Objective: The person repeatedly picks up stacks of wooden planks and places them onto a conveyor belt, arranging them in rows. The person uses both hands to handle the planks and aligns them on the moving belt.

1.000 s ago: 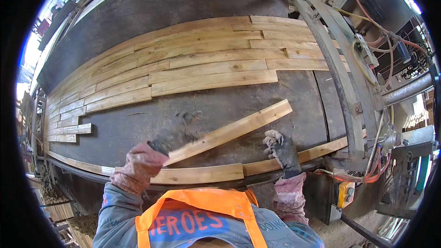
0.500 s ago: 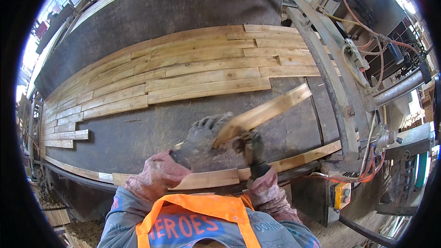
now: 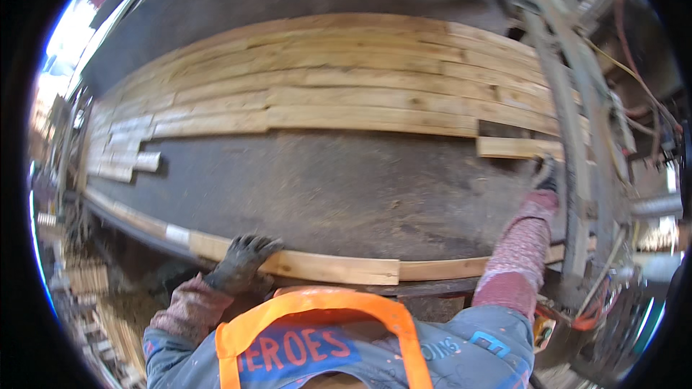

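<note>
At the right of the bench, my right hand [image 3: 546, 175] in a dark glove grips the near edge of a short wooden plank [image 3: 517, 148]. This plank lies beside the right end of the laid rows, with a narrow dark gap behind most of it. My left hand [image 3: 249, 256], also gloved, rests at the bench's near edge, fingers stretched over a wooden strip [image 3: 328, 268], holding nothing that I can see. Beyond my hands, a panel of planks [image 3: 360, 97] lies in staggered rows across the dark bench top [image 3: 324, 187].
A metal frame [image 3: 568, 137] crosses the bench's right end, close to my right hand, with hoses [image 3: 634, 72] behind it. Stacked wood pieces [image 3: 86, 281] stand off the bench at lower left. Uneven plank ends [image 3: 148, 161] step along the panel's left side.
The plank, earlier tilted between both hands over the middle, now lies at the right by the panel with my right hand. My left hand has let go and moved to the near edge.
</note>
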The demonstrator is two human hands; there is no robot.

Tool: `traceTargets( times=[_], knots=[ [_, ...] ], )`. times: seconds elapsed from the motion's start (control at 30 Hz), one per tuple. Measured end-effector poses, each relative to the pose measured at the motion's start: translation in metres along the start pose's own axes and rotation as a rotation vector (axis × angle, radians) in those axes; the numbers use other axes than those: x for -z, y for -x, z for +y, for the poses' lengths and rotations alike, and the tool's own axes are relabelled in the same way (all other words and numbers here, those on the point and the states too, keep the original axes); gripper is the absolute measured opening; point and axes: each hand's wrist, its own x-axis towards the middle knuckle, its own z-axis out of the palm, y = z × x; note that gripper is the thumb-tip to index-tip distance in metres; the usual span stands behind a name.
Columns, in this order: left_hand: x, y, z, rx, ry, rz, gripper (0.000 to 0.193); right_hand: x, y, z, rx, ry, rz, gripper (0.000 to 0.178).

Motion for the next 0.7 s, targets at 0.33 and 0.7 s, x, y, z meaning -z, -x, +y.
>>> traceTargets(
  times=[0.33,0.7],
  knots=[
    [0.006,-0.02,-0.019,0.121,-0.242,-0.03,0.091,-0.027,-0.03,-0.047,-0.564,0.446,-0.322,0.036],
    [-0.002,-0.022,-0.055,0.241,-0.164,0.587,0.098,-0.266,0.427,-0.142,1.223,1.022,-0.934,0.077]
  ],
)
